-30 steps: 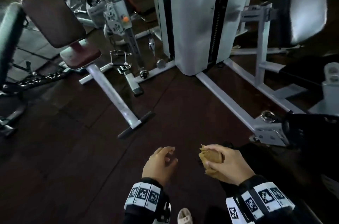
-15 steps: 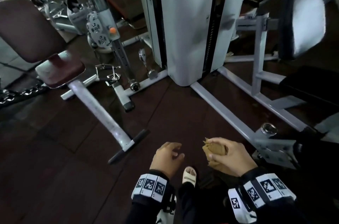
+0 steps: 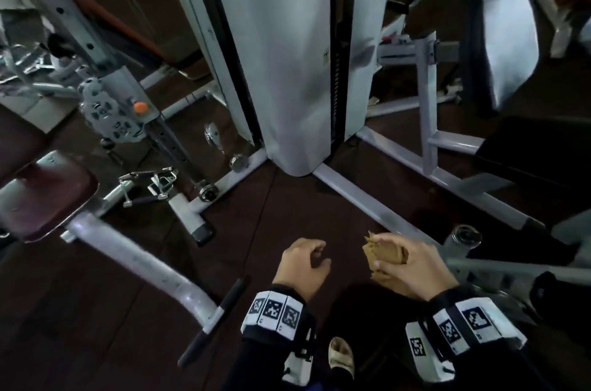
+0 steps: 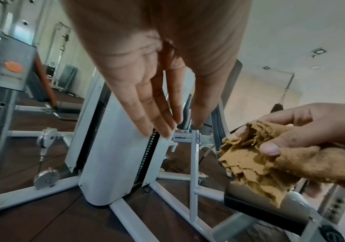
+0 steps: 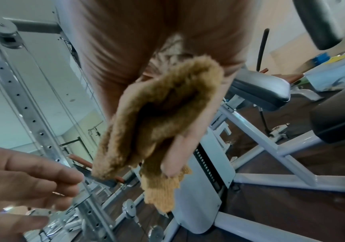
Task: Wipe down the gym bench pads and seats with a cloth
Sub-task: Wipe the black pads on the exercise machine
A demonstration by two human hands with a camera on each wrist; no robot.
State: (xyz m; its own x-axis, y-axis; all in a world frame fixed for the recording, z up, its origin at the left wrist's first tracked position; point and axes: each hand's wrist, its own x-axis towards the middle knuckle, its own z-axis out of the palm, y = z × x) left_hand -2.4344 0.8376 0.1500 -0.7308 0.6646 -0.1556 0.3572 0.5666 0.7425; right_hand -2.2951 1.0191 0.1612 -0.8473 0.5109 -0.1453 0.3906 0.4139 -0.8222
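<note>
Both as before: right hand (image 3: 412, 266) grips cloth (image 3: 382, 254), left hand (image 3: 302, 266) loose, empty

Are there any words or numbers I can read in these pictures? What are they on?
No words or numbers can be read anywhere.
Wristbands: black-and-white square code patterns, not letters.
Grey plate with the orange knob: a dark label strip, too blurred to read.
White machine cover: a tiny dark mark, too small to read.
Cloth in the right hand: no writing.

The maroon seat (image 3: 44, 198) has slid toward the head view's left edge.
</note>
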